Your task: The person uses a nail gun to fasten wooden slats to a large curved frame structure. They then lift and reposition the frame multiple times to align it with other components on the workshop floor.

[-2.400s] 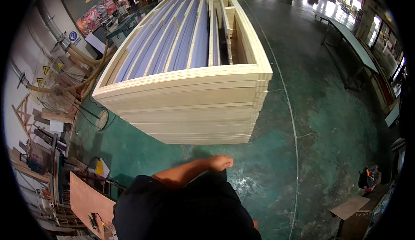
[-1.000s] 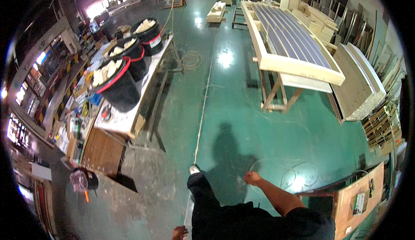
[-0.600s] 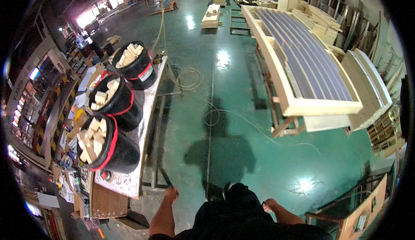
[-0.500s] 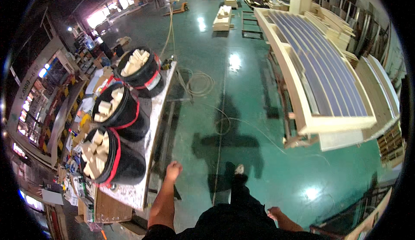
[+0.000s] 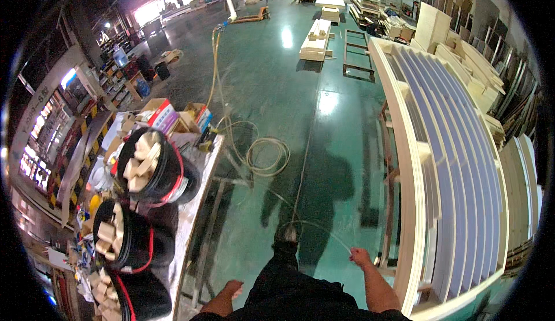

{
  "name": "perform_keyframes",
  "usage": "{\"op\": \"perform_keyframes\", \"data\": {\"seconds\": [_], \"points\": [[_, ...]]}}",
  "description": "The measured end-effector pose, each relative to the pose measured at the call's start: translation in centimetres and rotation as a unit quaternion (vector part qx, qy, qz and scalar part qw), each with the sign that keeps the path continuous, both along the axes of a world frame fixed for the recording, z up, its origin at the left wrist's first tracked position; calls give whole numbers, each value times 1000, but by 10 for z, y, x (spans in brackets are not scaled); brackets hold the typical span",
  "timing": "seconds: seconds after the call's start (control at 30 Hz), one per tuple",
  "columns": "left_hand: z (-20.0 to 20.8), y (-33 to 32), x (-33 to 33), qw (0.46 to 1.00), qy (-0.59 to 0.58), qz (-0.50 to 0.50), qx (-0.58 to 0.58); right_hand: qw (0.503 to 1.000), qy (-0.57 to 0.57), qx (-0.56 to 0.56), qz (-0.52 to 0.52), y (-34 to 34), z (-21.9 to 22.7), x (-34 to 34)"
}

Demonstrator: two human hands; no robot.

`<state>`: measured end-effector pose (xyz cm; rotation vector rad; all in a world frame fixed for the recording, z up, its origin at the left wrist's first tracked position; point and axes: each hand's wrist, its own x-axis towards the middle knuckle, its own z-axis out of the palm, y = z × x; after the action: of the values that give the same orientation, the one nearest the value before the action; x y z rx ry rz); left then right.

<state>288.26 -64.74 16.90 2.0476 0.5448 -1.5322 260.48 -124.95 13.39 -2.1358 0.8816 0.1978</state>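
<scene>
The left hand is seen at 7 o'clock, just right of the table in the view and apart from it; its fingers appear loosely curled, but whether it is fully closed cannot be told. The right hand is noted at 5 o'clock, closed in a loose fist and held out over the green floor, near a pale wooden frame.

The wooden frame is located from 2 to 4 o'clock, raised above the floor, and is filled with parallel rows of grey-violet panels. Whitish boards are found beyond its far side at 3 o'clock.

On the table, three black buckets with red bands are lined up: an upper bucket at 9 o'clock, a middle bucket at 8 o'clock and a lower bucket, partly cut off by the dark rim, between 7 and 8. All are loaded with pale wood blocks. A cardboard box is placed at 10 o'clock, past the upper bucket.

A coiled hose is laid on the floor near the centre. Stacked planks are observed towards 12 o'clock.
</scene>
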Motion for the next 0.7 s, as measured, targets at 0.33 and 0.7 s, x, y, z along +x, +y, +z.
{"op": "perform_keyframes", "data": {"seconds": [0.33,0.7], "points": [[-16,-314,309,841,32,-538,-39,972,205,-11,-114,-205,63,208],[140,-866,736,865,-346,-185,-314,916,171,203,-300,-439,-20,426]]}}
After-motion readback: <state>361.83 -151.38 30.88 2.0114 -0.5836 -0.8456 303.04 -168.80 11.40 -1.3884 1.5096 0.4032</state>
